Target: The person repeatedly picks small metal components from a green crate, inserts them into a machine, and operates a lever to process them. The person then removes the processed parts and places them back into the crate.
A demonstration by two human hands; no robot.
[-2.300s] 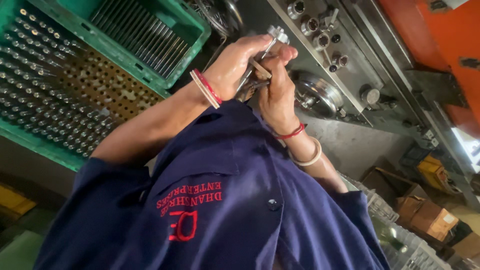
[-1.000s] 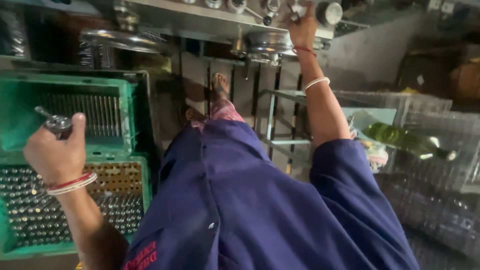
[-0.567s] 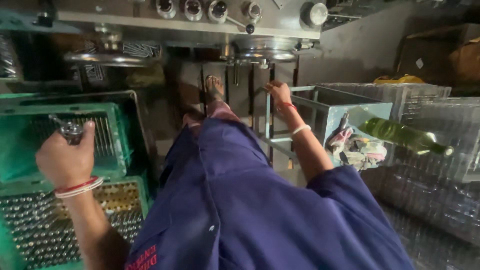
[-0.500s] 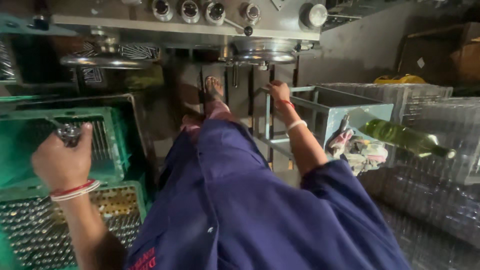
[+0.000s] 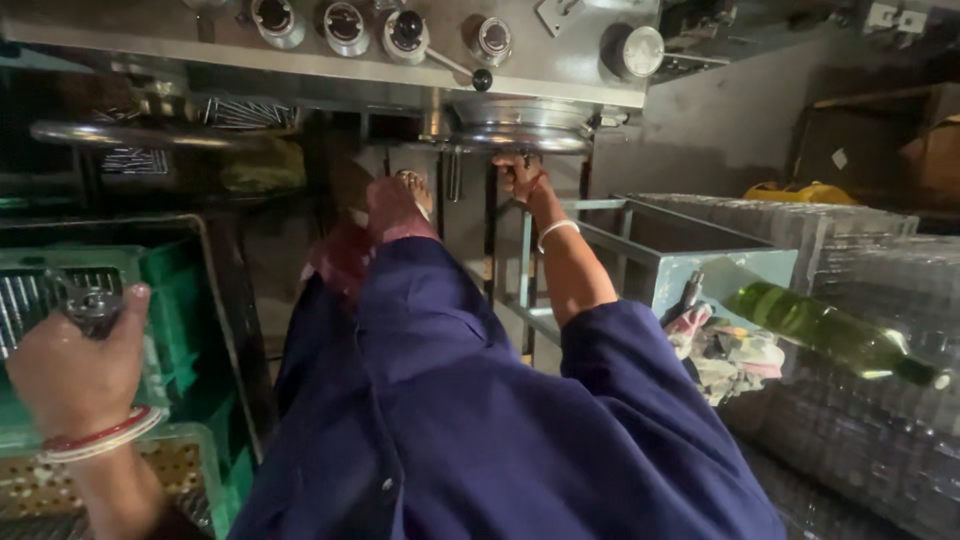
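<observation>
You are gripping a small metal part (image 5: 88,300) in your left hand (image 5: 75,375), fingers closed around it, directly above the green crate (image 5: 185,330) of metal pins. Your right hand (image 5: 520,175) is curling its fingers on the steel frame (image 5: 640,250) beneath the round pan (image 5: 520,135). Above those fingers, four knobs are lining the machine panel (image 5: 560,70). One green bottle (image 5: 835,335) is lying to the right.

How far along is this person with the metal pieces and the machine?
Looks done: the green crate already holds rows of metal pieces. In hand: the left hand grips a small metal part above that crate, while the right hand touches the round steel fitting under the machine. Left: hard to judge; how many pieces remain cannot be told.
</observation>
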